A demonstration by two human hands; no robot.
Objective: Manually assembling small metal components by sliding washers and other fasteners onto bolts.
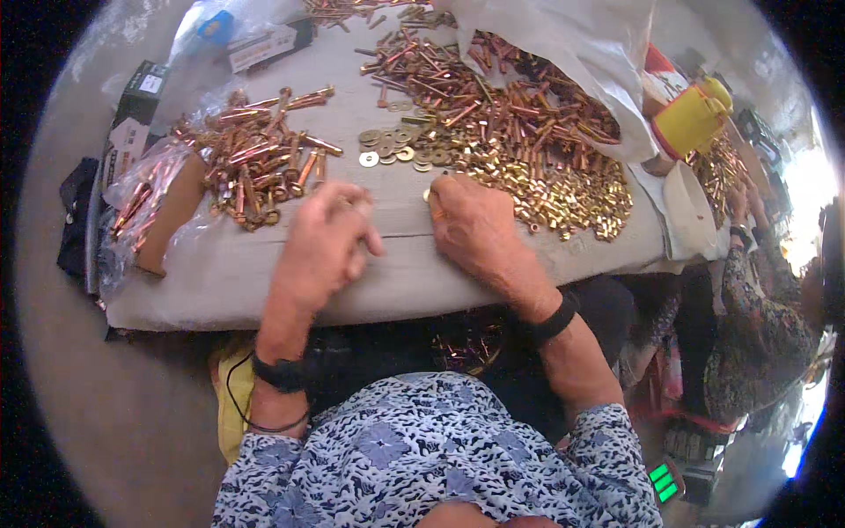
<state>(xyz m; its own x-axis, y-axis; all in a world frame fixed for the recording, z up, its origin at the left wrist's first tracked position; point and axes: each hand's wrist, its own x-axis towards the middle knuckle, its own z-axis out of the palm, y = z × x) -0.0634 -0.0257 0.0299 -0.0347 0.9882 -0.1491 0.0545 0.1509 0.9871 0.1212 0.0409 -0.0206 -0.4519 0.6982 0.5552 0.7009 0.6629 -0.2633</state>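
Note:
My left hand hovers above the grey cloth in front of a heap of bolts. Its fingers are loosely bent and apart, slightly blurred, with nothing visible in them. Close to the cloth, my right hand pinches a small gold-coloured piece, mostly covered by the fingertips. Just beyond that hand lie flat washers, and to its right spreads a pile of short gold sleeves or nuts. Behind these is a large heap of longer copper-coloured bolts.
A clear bag of bolts and a brown cardboard piece stand at left, near dark boxes. White sheeting covers the back right. A yellow container stands at right, beside another person's hands. The table's front edge is near me.

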